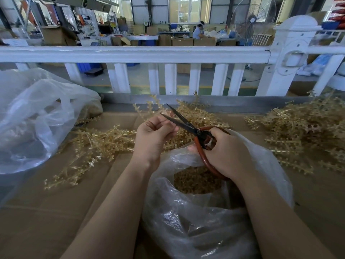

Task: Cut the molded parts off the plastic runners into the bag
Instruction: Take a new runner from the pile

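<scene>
On a cardboard-covered bench (56, 212), amber plastic runners (104, 141) lie heaped; the right hand (222, 152) grips open scissors (188, 126), the left hand (155, 135) pinches a runner above the clear bag (196, 227).

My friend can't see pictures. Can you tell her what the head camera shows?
Two bare hands work over an open bag of cut parts: the right hand holds open scissors, the left hand pinches something small at the blades. Tan runners lie heaped on cardboard before a white fence.
</scene>
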`<state>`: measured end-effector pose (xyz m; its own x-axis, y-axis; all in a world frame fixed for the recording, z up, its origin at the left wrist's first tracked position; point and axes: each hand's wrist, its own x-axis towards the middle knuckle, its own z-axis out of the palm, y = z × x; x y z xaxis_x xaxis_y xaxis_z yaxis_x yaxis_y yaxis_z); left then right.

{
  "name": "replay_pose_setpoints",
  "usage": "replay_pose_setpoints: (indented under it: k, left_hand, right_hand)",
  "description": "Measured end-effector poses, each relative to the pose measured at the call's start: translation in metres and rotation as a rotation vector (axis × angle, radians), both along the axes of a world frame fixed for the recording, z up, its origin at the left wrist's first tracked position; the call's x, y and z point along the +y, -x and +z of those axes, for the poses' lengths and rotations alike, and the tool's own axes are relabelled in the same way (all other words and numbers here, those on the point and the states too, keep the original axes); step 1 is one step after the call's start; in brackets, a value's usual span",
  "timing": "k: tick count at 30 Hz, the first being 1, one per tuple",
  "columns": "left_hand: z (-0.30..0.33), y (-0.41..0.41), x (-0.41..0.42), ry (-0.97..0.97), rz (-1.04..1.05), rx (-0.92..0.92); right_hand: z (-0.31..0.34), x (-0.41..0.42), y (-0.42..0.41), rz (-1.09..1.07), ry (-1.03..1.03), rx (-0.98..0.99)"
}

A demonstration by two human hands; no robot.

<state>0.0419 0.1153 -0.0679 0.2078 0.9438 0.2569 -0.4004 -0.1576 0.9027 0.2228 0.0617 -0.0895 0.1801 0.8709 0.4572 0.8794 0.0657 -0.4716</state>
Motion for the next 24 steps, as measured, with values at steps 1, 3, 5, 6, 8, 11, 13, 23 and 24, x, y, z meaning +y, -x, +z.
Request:
replay_pose_setpoints:
  k: [1, 3, 5, 6, 8, 11, 13, 23, 24]
  left_hand:
    - [-0.0001, -0.0005, -0.0002, -0.018, 0.001, 0.004]
    - [-0.0014, -0.0008, 0.0001, -0.044, 0.010, 0.009]
    - [-0.0024, -0.0011, 0.0004, -0.064, 0.013, 0.018]
    - [-0.0028, -0.0013, 0.0005, -0.074, 0.015, 0.023]
    - [-0.0038, -0.0012, 0.0013, -0.089, 0.023, 0.035]
    - [-0.0053, -0.0007, 0.0026, -0.094, 0.035, 0.052]
    - [-0.0061, -0.0005, 0.0033, -0.095, 0.038, 0.066]
    - [-0.0068, 0.0001, 0.0040, -0.117, 0.031, 0.081]
    - [-0.0063, 0.0001, 0.0036, -0.114, 0.029, 0.075]
  right_hand:
    - [0.0000, -0.0002, 0.0001, -0.002, 0.001, -0.001]
    - [0.0004, -0.0008, 0.0006, 0.000, -0.001, -0.010]
    - [0.0011, -0.0012, 0.0009, 0.005, -0.004, -0.012]
    - [0.0011, -0.0013, 0.0007, 0.007, -0.002, -0.011]
    - [0.0003, -0.0010, 0.0006, 0.002, -0.005, -0.014]
    - [-0.0009, -0.0002, 0.0018, -0.021, -0.023, -0.034]
    - [-0.0012, -0.0001, 0.0027, -0.030, -0.047, -0.041]
    - [-0.0026, -0.0004, 0.0036, -0.025, -0.095, -0.053]
    - [-0.0024, -0.0003, 0.0037, -0.021, -0.090, -0.057]
